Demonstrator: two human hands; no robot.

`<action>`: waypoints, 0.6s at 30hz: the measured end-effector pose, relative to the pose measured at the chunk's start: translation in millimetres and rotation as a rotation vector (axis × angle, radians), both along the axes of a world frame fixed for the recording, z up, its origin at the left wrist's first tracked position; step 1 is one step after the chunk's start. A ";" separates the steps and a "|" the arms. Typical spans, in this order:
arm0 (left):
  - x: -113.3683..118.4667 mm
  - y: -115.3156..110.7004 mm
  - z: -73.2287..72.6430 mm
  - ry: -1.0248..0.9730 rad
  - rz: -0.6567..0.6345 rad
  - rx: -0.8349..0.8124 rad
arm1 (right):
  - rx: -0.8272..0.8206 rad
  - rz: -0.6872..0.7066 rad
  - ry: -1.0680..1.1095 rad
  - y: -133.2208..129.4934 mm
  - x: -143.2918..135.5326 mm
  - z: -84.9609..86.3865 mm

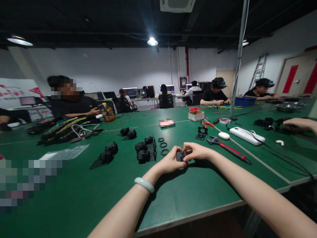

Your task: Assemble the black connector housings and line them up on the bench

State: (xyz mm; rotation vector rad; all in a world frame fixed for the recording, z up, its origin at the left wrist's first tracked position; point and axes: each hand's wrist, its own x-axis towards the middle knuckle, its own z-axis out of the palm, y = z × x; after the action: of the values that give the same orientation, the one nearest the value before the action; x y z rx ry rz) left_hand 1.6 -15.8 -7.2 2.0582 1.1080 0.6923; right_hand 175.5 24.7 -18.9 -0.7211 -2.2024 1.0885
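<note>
Between my two hands is a small black part (180, 156), low over the green table. My left hand (172, 161) is closed on its left side, with a pale bracelet on that wrist. From the right, my right hand (195, 152) pinches the same part; the fingers hide some of its shape. Three black rings (162, 144) lie in a column just beyond my left hand. Black round assemblies (143, 156) stand on a ridged black piece to the left, and another pair (109, 152) sits farther left. A flat black plate with a round hole (202, 131) lies beyond my right hand.
An adjustable wrench (231, 150), orange-handled pliers (207, 124), a white power bank-like box (247, 136) and a black cable lie at right. A small white box (196, 115) stands farther back. Cable bundles (64, 130) and a bottle (108, 113) are at left. Several people sit around; another person's hand reaches in at right.
</note>
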 end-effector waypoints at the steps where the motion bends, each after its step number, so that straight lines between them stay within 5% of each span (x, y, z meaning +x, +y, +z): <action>1: -0.2 -0.5 0.4 -0.001 -0.004 0.001 | 0.009 -0.009 -0.004 0.1 0.0 -0.6; 18: 1.0 -2.8 3.1 -0.008 -0.050 0.017 | -0.131 0.036 -0.003 -2.2 4.0 0.4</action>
State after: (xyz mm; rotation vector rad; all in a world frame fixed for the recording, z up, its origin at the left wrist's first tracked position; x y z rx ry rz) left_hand 2.6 -18.6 -4.1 2.0881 1.0454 0.6868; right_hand 179.5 22.5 -18.5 -0.7415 -2.1694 1.2596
